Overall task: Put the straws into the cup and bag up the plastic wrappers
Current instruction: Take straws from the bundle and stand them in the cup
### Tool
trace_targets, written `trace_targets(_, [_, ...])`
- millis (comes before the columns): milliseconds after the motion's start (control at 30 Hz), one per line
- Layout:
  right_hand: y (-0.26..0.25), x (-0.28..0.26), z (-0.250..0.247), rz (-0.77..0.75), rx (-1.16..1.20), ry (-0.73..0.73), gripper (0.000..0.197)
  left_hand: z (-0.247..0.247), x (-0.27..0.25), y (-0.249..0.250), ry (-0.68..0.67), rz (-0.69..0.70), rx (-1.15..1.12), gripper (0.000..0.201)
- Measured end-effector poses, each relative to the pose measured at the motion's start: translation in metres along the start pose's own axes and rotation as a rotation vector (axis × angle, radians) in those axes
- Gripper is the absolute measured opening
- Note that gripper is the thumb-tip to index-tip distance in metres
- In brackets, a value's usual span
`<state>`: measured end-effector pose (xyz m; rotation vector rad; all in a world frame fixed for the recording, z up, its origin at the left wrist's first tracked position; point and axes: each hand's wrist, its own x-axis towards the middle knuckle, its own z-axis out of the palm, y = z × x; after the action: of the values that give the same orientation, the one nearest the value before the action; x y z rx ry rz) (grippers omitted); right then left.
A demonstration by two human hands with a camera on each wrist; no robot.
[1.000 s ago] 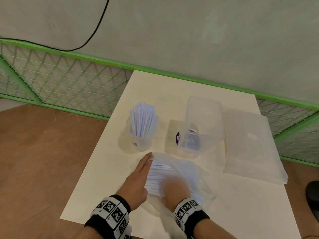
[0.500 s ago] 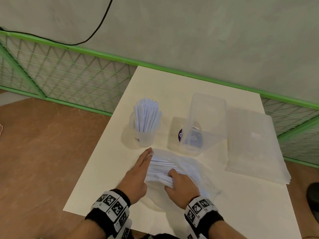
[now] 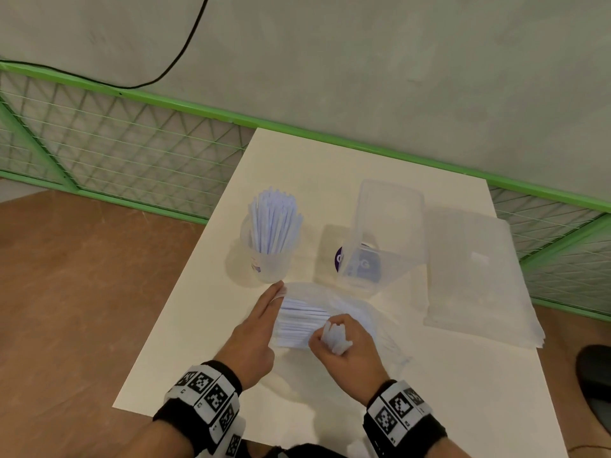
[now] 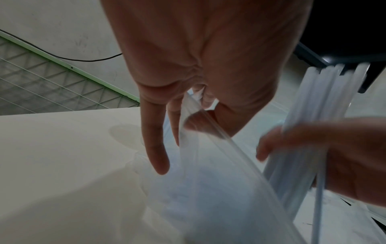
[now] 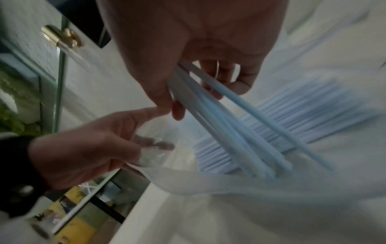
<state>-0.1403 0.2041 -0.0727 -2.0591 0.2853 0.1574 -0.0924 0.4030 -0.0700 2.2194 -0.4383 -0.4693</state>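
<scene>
A clear cup [image 3: 269,264] at the table's left middle holds several pale blue straws [image 3: 274,223] standing upright. In front of it lies an open plastic wrapper [image 3: 373,320] with a pile of straws [image 3: 302,320] inside. My left hand [image 3: 264,322] lies along the wrapper's left end and pinches its open edge [image 4: 195,115] between thumb and fingers. My right hand [image 3: 342,350] grips a small bunch of straws [image 5: 229,122], tilted up out of the wrapper's mouth, with their ends [image 3: 334,335] sticking out of my fist.
A clear lidded container [image 3: 383,236] with a purple-labelled thing inside stands right of the cup. A stack of clear plastic bags [image 3: 476,279] lies at the table's right side. Green mesh fencing [image 3: 125,153] runs behind. The table's front edge [image 3: 231,434] is near my wrists.
My right hand has closed round a bunch of straws in the wrapper and turned upward, lifting them. The left hand has stayed on the wrapper's left end.
</scene>
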Motion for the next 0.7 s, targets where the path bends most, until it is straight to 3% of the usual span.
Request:
trace_targets(133, [0.007, 0.001, -0.004, 0.036, -0.136, -0.031, 0.036, 0.002, -0.001, 0.003, -0.011, -0.012, 0.006, 0.100])
trace_targets(233, [-0.011, 0.000, -0.009, 0.007, -0.019, -0.016, 0.027, 0.002, 0.000, 0.004, -0.014, -0.007, 0.009, 0.100])
trace_targets(333, [-0.024, -0.003, -0.014, -0.032, 0.074, -0.094, 0.008, 0.001, 0.000, 0.002, -0.007, 0.001, 0.014, 0.100])
trace_targets(400, [-0.025, -0.006, -0.014, -0.031, 0.152, -0.125, 0.016, 0.001, 0.000, 0.000, -0.007, 0.001, 0.014, 0.100])
trace_targets(567, [-0.025, -0.007, -0.009, -0.068, 0.340, 0.013, 0.014, 0.001, -0.001, -0.001, -0.007, -0.009, 0.004, 0.100])
trace_targets(700, [-0.028, -0.006, -0.008, -0.090, 0.174, 0.107, 0.015, 0.001, -0.002, 0.000, -0.013, -0.017, 0.000, 0.100])
